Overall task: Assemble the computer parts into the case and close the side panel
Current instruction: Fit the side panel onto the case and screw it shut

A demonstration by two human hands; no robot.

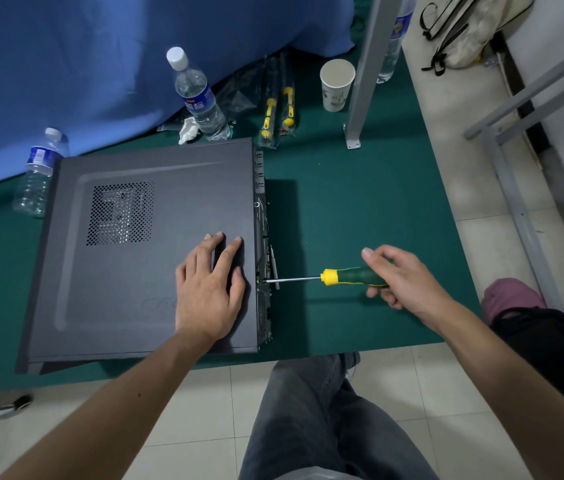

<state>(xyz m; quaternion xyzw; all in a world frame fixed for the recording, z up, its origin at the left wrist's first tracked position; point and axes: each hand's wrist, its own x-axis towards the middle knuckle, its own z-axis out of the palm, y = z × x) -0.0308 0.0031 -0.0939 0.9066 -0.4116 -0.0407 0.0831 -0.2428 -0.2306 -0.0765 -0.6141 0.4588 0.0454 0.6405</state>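
Note:
A dark grey computer case (135, 271) lies on its side on the green table, its side panel with a mesh vent (119, 213) facing up. My left hand (209, 289) rests flat on the panel near its right edge, fingers straight. My right hand (400, 278) grips a screwdriver (342, 277) with a green and yellow handle. Its metal shaft lies level, and the tip touches the case's rear edge (260, 280).
Two water bottles (199, 98) (38, 171) stand behind the case by a blue cloth. Packaged screwdrivers (277, 109), a paper cup (337, 85) and a grey metal post (365, 71) stand at the back. The table's front edge (342, 348) runs above my knees.

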